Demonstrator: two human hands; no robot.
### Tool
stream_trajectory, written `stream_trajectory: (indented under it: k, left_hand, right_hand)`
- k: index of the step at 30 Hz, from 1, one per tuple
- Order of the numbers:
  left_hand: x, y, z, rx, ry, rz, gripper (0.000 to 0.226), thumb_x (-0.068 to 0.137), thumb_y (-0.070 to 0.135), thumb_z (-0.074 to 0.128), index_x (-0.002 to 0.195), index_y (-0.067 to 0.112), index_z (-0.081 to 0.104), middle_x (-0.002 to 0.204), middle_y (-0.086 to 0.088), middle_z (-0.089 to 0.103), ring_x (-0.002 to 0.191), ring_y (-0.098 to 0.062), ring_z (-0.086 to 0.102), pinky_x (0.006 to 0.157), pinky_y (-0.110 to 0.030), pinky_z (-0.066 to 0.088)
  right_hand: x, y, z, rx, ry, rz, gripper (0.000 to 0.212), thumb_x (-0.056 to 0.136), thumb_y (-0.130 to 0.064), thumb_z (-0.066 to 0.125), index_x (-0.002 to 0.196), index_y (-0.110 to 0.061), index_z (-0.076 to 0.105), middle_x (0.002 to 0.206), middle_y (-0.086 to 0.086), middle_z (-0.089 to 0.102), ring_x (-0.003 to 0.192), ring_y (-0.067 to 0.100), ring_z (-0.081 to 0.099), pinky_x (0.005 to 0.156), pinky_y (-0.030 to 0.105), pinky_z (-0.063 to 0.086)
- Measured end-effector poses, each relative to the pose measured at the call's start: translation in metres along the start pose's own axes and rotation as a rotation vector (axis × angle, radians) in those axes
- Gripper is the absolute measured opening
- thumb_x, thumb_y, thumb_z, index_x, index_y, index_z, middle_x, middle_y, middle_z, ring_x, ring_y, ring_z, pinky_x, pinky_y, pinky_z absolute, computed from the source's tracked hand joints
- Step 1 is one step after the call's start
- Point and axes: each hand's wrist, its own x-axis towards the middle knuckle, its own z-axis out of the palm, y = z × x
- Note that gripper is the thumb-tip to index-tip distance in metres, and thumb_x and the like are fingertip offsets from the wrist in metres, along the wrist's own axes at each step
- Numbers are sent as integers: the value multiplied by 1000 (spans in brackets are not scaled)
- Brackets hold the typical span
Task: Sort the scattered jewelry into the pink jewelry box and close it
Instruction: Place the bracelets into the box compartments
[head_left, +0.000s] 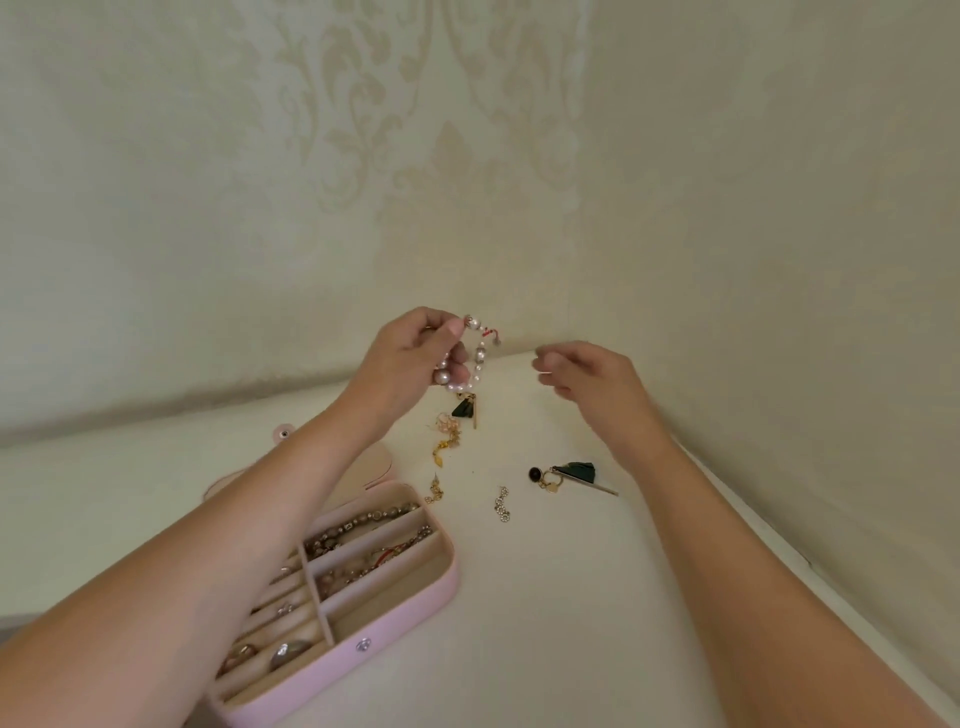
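Pearl bracelet held up over the table

The left hand (415, 353) pinches the pearl bracelet (475, 358), hanging lengthwise downward; the right hand (587, 374) hovers loosely curled, empty, right of the open pink jewelry box (395, 618).

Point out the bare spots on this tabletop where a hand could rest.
Bare: the near stretch right of the pink jewelry box, below the silver chain earring. Also the far left tabletop behind the left forearm. Crowded: between the box and the green tassel earring, around the gold chain cluster.
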Motion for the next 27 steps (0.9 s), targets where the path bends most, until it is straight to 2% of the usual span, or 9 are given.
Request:
stream_trajectory:
  k: [3,7,9,11,13,17,21,24,27]
  left_hand:
    - [-22,14,-14,131,-26,30,8,92,14,57,93,9,63,65,0,60,53,-10,59,53,-19,50]
    - [-55,21,-30,140,-37,19,4,90,11,60,89,9,64,62,2,62,50,-9,57,50,-17,47]
    - [-71,22,-37,152,1,17,4,88,11,62,86,13,65,61,4,64,49,-9,57,50,-20,49]
    - [-84,25,-41,158,33,12,4,87,12,63,86,14,66,61,5,65,48,-12,58,51,-21,50]
    - [-96,27,-46,138,61,-5,4,86,11,65,86,14,66,62,5,64,49,-13,59,52,-19,50]
    - [-115,30,-55,124,131,-38,9,83,10,68,90,16,66,66,7,66,54,-10,62,54,-18,51]
    - [-130,32,-58,190,142,-64,12,82,10,70,92,16,66,72,4,68,58,-13,65,60,-23,53]
    - [-141,26,-57,212,138,-86,11,81,13,71,91,17,67,75,3,70,62,-16,68,68,-32,54]
    - [-151,18,-53,257,140,-91,16,82,11,70,95,18,64,81,-2,70,58,-9,67,62,-17,50]
  right_hand:
    - [-17,-16,16,109,-318,16,33,84,-25,68,117,-23,62,107,-2,71,100,9,66,91,28,52]
    - [-41,-29,43,155,-554,4,45,82,-10,70,125,-16,59,113,15,67,99,21,65,90,33,54]
    - [-49,-35,50,185,-600,-4,33,82,-2,68,114,-9,65,102,21,67,83,19,66,81,29,56]
    - [-55,-40,53,169,-611,-23,17,82,0,67,97,-8,69,90,14,68,71,12,65,69,21,54]
    - [-58,-43,54,144,-615,-39,10,81,-3,68,87,-10,71,87,8,70,74,10,66,71,19,52]
    - [-64,-43,62,1,-592,-75,9,76,-17,76,84,-18,75,92,0,72,86,11,63,86,27,47]
    - [-69,-44,67,-75,-663,-58,8,76,-13,76,80,-20,73,68,-10,66,59,7,48,63,18,39]
    - [-71,-46,66,-50,-815,21,7,79,-4,71,83,-9,69,69,-2,68,62,8,59,63,14,46]
    - [-75,-48,66,-116,-866,58,10,78,-3,72,86,-5,67,70,-1,68,65,6,63,60,8,43]
